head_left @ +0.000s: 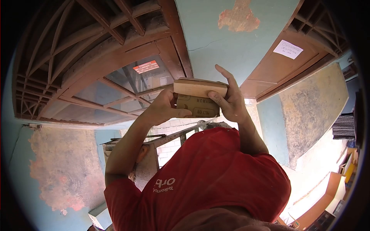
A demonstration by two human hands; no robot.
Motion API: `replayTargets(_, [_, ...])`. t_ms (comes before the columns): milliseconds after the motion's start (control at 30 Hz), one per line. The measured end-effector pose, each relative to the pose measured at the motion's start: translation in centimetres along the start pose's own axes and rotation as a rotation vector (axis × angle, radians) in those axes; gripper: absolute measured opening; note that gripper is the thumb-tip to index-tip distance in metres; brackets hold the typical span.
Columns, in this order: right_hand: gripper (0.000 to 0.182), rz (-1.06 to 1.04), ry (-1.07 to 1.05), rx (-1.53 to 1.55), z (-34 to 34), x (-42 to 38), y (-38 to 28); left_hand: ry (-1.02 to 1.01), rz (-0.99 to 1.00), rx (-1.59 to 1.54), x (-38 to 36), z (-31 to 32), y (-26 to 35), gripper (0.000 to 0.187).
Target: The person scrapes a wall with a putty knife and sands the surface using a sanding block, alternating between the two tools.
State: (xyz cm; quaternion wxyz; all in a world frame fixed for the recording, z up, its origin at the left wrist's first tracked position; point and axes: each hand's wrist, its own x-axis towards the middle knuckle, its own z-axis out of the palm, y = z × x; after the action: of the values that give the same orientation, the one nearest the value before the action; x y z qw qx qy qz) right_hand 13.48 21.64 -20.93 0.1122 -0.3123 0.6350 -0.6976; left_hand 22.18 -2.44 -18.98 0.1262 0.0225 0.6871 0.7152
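Note:
A sheet of sandpaper [198,106] with a brown printed backing, marked "80 CW", is held up in front of my chest. Against its upper part lies a pale, flat wooden block [194,87]. My left hand [163,107] grips the sandpaper's left side, its thumb along the lower edge and its other fingers partly hidden behind. At the right end, my right hand [230,101] presses its thumb on the block's face, with the index finger pointing up and away. The remaining right fingers are mostly hidden behind the block and sheet.
Brown wooden doors with glass panes [123,94] and lattice stand at the left. Another brown door [266,73] carries a paper note [288,49]. Blue walls [200,34] show peeled patches. A metal ladder [169,139] is close below my hands. Cardboard boxes [327,196] sit at lower right.

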Motion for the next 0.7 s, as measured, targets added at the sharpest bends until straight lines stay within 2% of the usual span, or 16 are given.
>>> replayTargets(33, [0.06,0.036,0.032,0.011,0.0,0.0,0.1,-0.016,-0.013,-0.006,0.0,0.0,0.1,0.057])
replayTargets(100, [0.06,0.009,0.016,-0.047,-0.1,0.0,0.3,-0.032,-0.025,-0.011,-0.1,0.3,0.4,0.06])
replayTargets(200, [0.059,-0.067,-0.04,-0.154,-0.2,0.2,0.9,0.089,0.013,-0.063,0.1,0.7,0.4,0.05])
replayTargets(267, [0.059,-0.117,-0.08,-0.204,-0.1,0.1,0.9,0.138,-0.103,-0.038,0.0,0.2,0.1,0.051])
replayTargets(333, [0.056,0.021,-0.063,-0.145,0.2,-0.1,0.4,0.136,-0.059,-0.085,0.0,0.1,-0.3,0.051])
replayTargets(567, [0.057,0.074,-0.004,-0.115,0.5,-0.2,0.1,0.142,0.042,-0.095,0.3,0.6,0.3,0.047])
replayTargets(667, [0.056,0.086,-0.075,-0.002,0.2,0.0,-0.8,0.155,0.034,-0.057,0.3,0.4,-0.2,0.044])
replayTargets(700, [0.052,0.171,-0.085,0.011,0.2,0.0,-1.1,0.156,0.034,-0.057,0.3,0.5,-0.1,0.044])
